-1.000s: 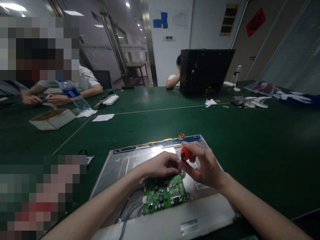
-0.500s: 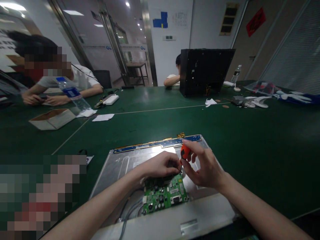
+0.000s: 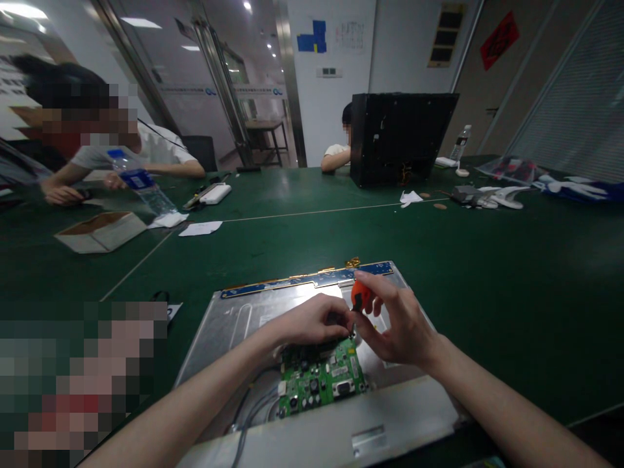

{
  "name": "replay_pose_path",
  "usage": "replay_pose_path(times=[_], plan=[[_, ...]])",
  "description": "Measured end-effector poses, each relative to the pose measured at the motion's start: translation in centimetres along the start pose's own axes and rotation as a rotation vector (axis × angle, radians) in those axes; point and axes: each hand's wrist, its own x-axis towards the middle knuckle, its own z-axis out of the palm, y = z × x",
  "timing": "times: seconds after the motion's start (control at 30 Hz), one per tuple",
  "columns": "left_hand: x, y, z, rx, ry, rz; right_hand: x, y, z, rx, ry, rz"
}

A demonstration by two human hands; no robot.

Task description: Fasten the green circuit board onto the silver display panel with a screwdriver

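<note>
My right hand (image 3: 402,318) grips an orange and black screwdriver (image 3: 359,296) by its handle, thumb and fingers closed round it. The screwdriver stands roughly upright, its lower end at the far right corner of a green circuit board (image 3: 322,377). My left hand (image 3: 319,320) is closed, fingertips pinched beside the screwdriver's shaft; whatever lies between them is hidden. Beneath both hands is a metal-backed display panel (image 3: 234,344), lying flat with the green board on it. A long blue circuit strip (image 3: 292,283) runs along the panel's far edge. Grey cables (image 3: 248,409) lead off the board's left side.
On the green table (image 3: 273,240) are an open box (image 3: 102,234), a tilted water bottle (image 3: 141,185) and a paper slip (image 3: 201,228) at left. A black monitor casing (image 3: 402,140) stands at the back. Gloves (image 3: 502,197) lie at right. Two people sit across the table.
The screwdriver's handle has turned a little in my right hand, its black patches now lower. Both my hands keep nearly the same place. The person at left has moved a hand.
</note>
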Motion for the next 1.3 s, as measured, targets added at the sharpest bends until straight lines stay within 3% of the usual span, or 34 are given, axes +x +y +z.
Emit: replay_pose_path(times=[1.03,1.3], plan=[[-0.09,0.18,0.12,0.005,0.013,-0.016,0.02,-0.11,-0.15,-0.023,0.007,-0.009],[0.07,-0.22,-0.03,-0.025,0.009,0.035,-0.12,0.22,0.16,0.020,0.030,-0.014]])
